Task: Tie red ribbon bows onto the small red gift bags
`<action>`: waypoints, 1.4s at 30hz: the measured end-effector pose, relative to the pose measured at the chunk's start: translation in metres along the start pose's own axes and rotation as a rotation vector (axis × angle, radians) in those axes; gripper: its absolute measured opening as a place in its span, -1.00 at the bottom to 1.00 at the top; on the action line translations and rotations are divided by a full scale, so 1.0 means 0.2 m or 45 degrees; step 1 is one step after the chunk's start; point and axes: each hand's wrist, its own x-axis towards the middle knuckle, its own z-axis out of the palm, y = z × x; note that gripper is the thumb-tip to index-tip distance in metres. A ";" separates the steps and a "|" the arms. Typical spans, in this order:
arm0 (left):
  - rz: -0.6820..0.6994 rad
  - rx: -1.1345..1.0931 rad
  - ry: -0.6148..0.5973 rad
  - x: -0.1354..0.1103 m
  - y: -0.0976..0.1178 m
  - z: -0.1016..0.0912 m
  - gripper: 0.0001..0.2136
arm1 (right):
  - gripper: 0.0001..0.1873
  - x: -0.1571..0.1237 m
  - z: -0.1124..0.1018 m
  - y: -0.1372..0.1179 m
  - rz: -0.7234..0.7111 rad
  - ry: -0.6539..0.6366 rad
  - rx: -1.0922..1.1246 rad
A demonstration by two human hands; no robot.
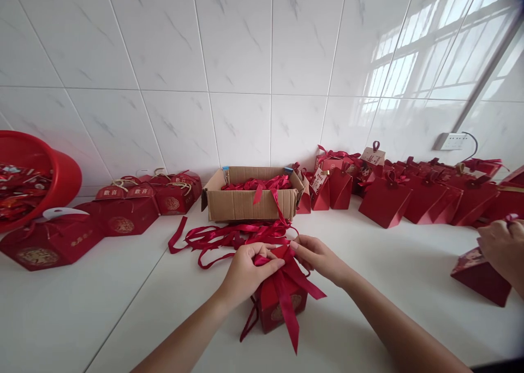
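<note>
In front of me on the white table stands a small red gift box (pixel 272 307) with a gold round emblem on its front. A dark red satin ribbon (pixel 289 310) lies over its top, and two tails hang down the front. My left hand (pixel 249 272) pinches the ribbon at the upper left of the box. At the top right, my right hand (pixel 319 256) has thumb and fingertips closed on the ribbon too. A dark red cord (pixel 249 324) hangs at the box's left side. Part of the box top is hidden by my fingers and the ribbon.
Behind the box lie loose ribbons (pixel 213 236) and an open cardboard carton (pixel 245 206) of ribbons. Several red boxes (pixel 126 215) and a red basin (pixel 65 171) are at left. More gift boxes (pixel 385 198) line the right; another person's hand (pixel 503 247) holds one (pixel 481 277).
</note>
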 end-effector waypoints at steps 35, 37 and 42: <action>0.060 0.128 0.091 0.02 -0.02 0.02 -0.74 | -0.51 0.06 -0.02 0.06 -0.218 0.057 0.137; 0.043 0.121 0.066 0.01 -0.03 0.01 -0.75 | -0.52 0.05 -0.02 0.06 -0.194 -0.022 0.140; 0.041 0.096 0.018 -0.01 -0.01 0.00 -0.80 | -0.52 0.03 -0.01 0.04 -0.147 -0.084 0.098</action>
